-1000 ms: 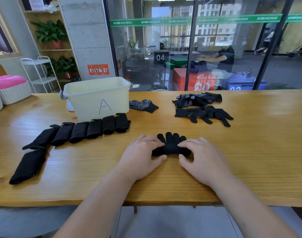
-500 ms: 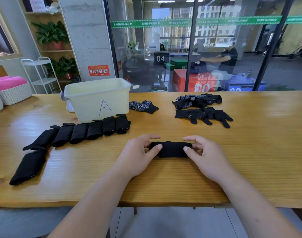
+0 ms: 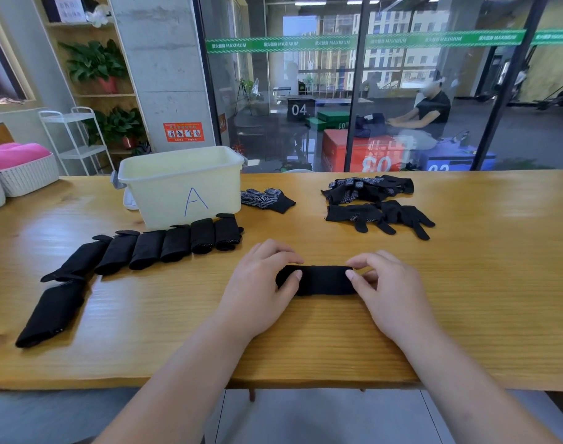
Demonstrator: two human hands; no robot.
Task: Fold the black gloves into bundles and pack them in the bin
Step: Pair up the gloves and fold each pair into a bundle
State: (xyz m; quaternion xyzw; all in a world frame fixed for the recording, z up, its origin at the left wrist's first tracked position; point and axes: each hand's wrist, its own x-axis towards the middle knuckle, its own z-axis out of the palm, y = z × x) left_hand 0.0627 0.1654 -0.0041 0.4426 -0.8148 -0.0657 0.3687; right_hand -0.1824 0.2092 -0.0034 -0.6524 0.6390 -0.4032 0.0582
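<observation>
On the table (image 3: 466, 283), near its front edge, a folded glove (image 3: 320, 280) is pinched at its left end by the left hand (image 3: 257, 290) and at its right end by the right hand (image 3: 392, 293), each thumb being laid on top and the fingers curled behind. Behind and to the left, the bin (image 3: 177, 187) marked A is set upright, with a row of bundles (image 3: 164, 248) laid just before it and trailing leftward. Loose gloves (image 3: 376, 203) are piled right of the bin, apart from the hands, and a single glove (image 3: 267, 200) is laid between pile and bin.
</observation>
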